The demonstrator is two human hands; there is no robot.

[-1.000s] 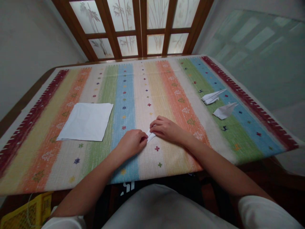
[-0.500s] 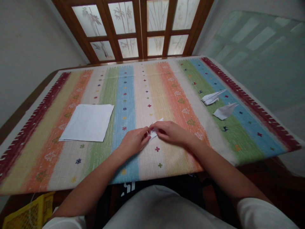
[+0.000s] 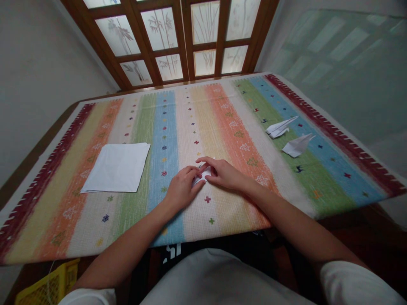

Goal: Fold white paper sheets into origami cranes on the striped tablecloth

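Near the table's front edge, a small piece of folded white paper (image 3: 206, 173) lies between my two hands, mostly covered by fingers. My left hand (image 3: 182, 186) grips its left side, thumb and fingers closed on it. From the right, my right hand (image 3: 222, 173) holds the paper with its thumb low and its index finger reaching over the top. To the right sit two folded white paper figures with pointed ends, one farther (image 3: 280, 128) and one nearer (image 3: 297, 146). A stack of square white paper (image 3: 117, 167) lies to the left.
A striped, patterned cloth (image 3: 165, 203) covers the table. Wooden doors with frosted panes (image 3: 162, 29) stand beyond the far edge. A glassy panel (image 3: 343, 63) rises at the right. Below the front left edge is a yellow plastic basket (image 3: 47, 284).
My right index finger has lifted and stretched across the top of the folded paper. My left thumb has moved to the paper's lower edge. The view has shifted slightly.
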